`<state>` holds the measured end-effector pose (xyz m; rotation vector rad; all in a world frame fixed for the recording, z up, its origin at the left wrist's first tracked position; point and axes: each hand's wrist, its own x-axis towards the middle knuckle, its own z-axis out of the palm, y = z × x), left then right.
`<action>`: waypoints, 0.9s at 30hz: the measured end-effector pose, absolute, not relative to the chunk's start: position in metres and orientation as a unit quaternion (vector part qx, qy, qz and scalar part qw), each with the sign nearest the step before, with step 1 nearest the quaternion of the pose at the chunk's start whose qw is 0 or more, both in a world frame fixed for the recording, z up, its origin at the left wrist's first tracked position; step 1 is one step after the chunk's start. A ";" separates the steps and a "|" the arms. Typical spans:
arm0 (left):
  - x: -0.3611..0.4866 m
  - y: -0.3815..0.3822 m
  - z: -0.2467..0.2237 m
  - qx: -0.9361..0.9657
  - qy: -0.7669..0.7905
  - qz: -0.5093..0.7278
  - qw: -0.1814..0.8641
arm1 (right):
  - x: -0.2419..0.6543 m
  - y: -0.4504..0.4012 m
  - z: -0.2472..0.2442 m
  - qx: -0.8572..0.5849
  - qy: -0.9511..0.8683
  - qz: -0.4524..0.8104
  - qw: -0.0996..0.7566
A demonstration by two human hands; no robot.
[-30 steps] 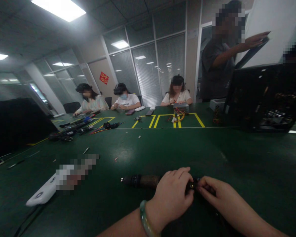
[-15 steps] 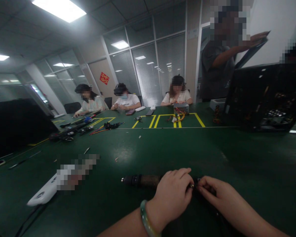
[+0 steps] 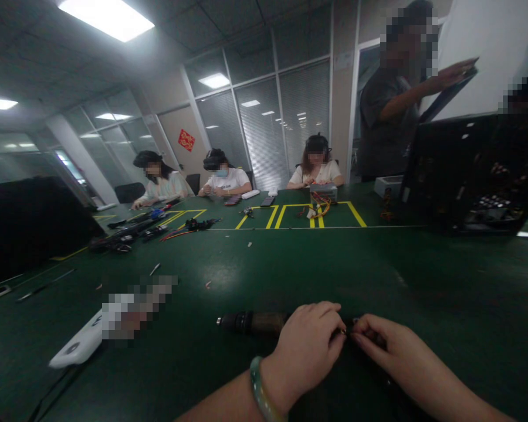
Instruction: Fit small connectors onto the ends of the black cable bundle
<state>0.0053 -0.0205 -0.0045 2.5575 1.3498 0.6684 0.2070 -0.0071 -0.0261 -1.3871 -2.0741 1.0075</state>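
A dark, cylindrical electric screwdriver (image 3: 264,322) with a metal tip lies on the green table, its tip to the left. My left hand (image 3: 310,346), with a jade-coloured bangle on the wrist, is closed over its right part, which it hides. A small shiny metal end shows at the left thumb and fingertips. Close by on the right, the fingers of my right hand (image 3: 378,340) are pinched together on something small and dark, too shadowed to make out. The fingertips of both hands nearly meet.
A white device (image 3: 77,346) with a black strap lies at left, partly blurred out. Cables and dark tools (image 3: 132,231) lie beyond it. An open black computer case (image 3: 470,170) stands at right. Three people sit across the table; another stands behind the case holding a panel.
My hands keep nearly the same place, with only slight finger movement around the small metal end. The standing person's head and arm have shifted a little.
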 end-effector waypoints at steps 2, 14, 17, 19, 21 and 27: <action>0.005 -0.021 -0.004 0.859 0.451 0.227 0.087 | 0.206 -0.007 -0.025 -0.503 -0.752 0.361 0.227; 0.005 -0.021 -0.006 0.857 0.451 0.229 0.095 | 0.205 -0.007 -0.024 -0.507 -0.753 0.360 0.216; 0.006 -0.022 -0.006 0.856 0.451 0.235 0.098 | 0.205 -0.008 -0.021 -0.509 -0.753 0.357 0.217; 0.006 -0.023 -0.006 0.850 0.457 0.242 0.100 | 0.205 -0.008 -0.020 -0.510 -0.752 0.357 0.216; 0.006 -0.023 -0.005 0.847 0.460 0.246 0.101 | 0.206 -0.008 -0.021 -0.509 -0.750 0.362 0.216; 0.006 -0.022 -0.003 0.863 0.439 0.230 0.094 | 0.206 -0.008 -0.022 -0.510 -0.751 0.360 0.213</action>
